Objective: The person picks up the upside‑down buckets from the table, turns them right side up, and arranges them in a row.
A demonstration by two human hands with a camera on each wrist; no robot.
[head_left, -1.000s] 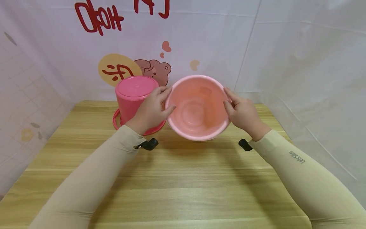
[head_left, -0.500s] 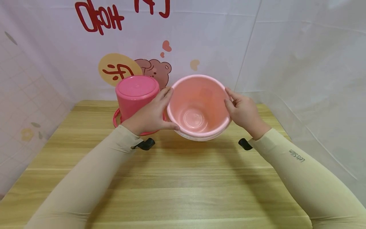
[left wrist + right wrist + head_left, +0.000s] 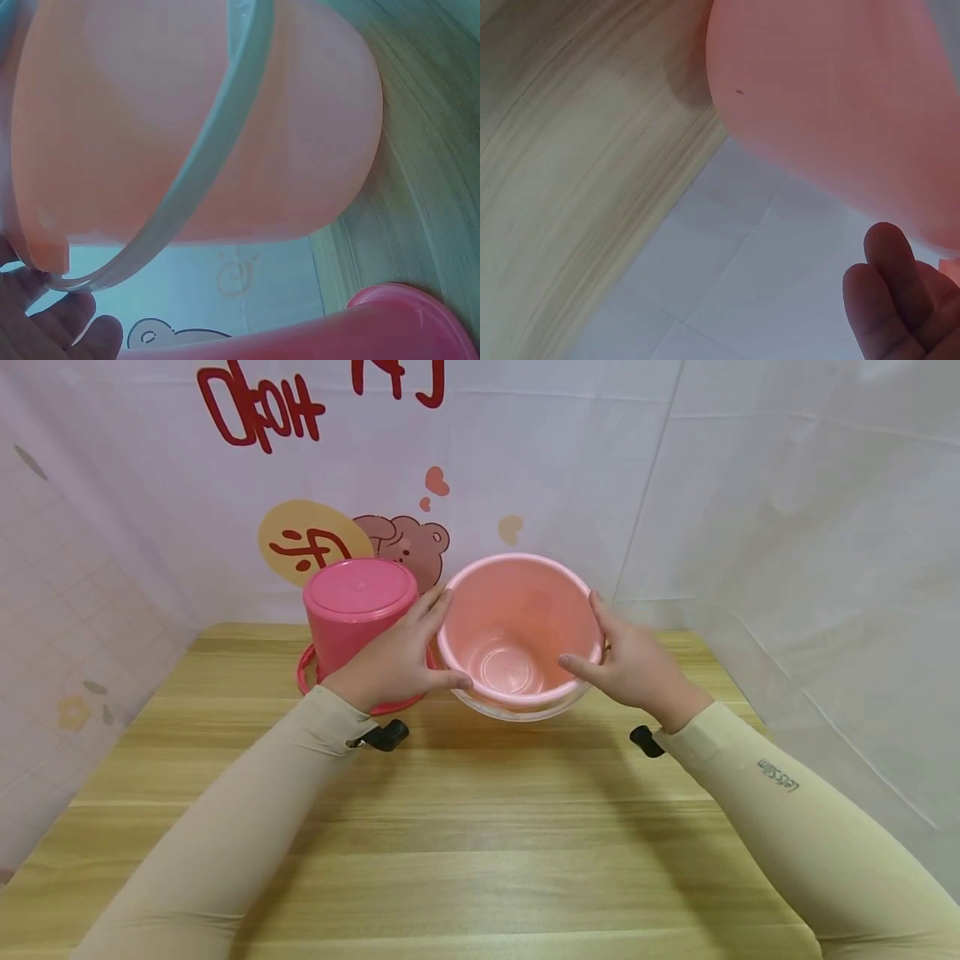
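Note:
A light pink bucket [image 3: 536,597] is tilted with its round mouth towards me in the head view, its inside bare. My left hand [image 3: 401,660] grips its left rim, the thumb lying along the front edge. On the right side my right hand [image 3: 637,664] holds the rim, thumb over the inside and fingers outside. A pale handle [image 3: 210,146] hangs across the bucket's outer wall in the left wrist view. The right wrist view has the bucket's lower wall [image 3: 817,90] close to the wood; whether it touches, I cannot tell.
A darker pink bucket [image 3: 360,589] stands upside down on the wooden table [image 3: 480,860], just left of the light one, its handle on the tabletop. White cloth walls [image 3: 570,468] with red lettering and a bear print close off the back and sides.
The light pink bucket has tipped, showing more of its front handle and inner depth. My left thumb has slid from inside the rim to the front edge. My right thumb has moved inside the rim.

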